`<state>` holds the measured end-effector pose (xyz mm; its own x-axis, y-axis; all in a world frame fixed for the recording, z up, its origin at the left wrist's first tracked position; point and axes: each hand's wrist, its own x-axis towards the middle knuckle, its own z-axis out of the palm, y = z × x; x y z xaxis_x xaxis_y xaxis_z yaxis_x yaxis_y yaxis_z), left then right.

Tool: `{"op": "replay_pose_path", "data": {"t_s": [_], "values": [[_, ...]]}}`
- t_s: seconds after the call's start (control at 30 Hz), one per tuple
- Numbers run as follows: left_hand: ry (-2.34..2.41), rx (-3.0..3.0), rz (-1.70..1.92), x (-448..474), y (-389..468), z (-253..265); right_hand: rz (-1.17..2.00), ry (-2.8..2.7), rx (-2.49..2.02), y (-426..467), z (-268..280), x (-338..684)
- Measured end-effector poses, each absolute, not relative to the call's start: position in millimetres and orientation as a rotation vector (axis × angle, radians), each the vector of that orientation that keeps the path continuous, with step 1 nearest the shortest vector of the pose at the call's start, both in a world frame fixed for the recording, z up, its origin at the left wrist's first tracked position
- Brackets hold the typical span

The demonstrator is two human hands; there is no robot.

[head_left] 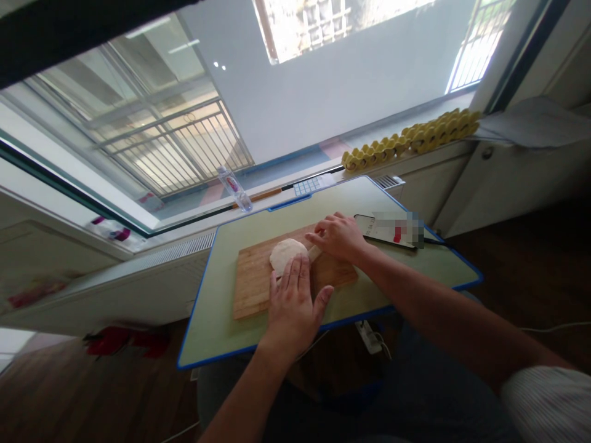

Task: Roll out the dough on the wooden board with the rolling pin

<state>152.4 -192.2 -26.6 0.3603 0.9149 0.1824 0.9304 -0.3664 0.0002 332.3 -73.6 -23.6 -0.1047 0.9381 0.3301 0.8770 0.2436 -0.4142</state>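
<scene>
I have the left hand laid flat, its fingers nearly side by side and its thumb spread out to the right, with the fingertips resting on the near edge of a round, pale piece of dough. The dough lies on a wooden board, towards its far side, and the board sits on a pale green worktop with a blue rim. I see the right hand just right of the dough, over the board, its fingers bent at a pale, narrow piece that they partly cover; I cannot tell from here whether they pinch it or only press on it. Just beyond that hand I find a phone on the worktop, part of its screen blurred out. Past the far edge, I make out a clear bottle leaning at a tilt in my view and yellow egg trays by the window.
</scene>
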Motion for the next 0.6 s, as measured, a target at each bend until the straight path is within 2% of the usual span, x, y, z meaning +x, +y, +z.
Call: {"op": "replay_pose_path", "data": {"t_s": [0.43, 0.6], "values": [[-2.039, -2.473, 0.083, 123, -51, 1, 0.114, -2.032, -1.685, -73, -24, 334], [-2.027, -2.454, 0.047, 124, -21, 2, 0.097, -2.034, -1.688, -72, -26, 334]]}}
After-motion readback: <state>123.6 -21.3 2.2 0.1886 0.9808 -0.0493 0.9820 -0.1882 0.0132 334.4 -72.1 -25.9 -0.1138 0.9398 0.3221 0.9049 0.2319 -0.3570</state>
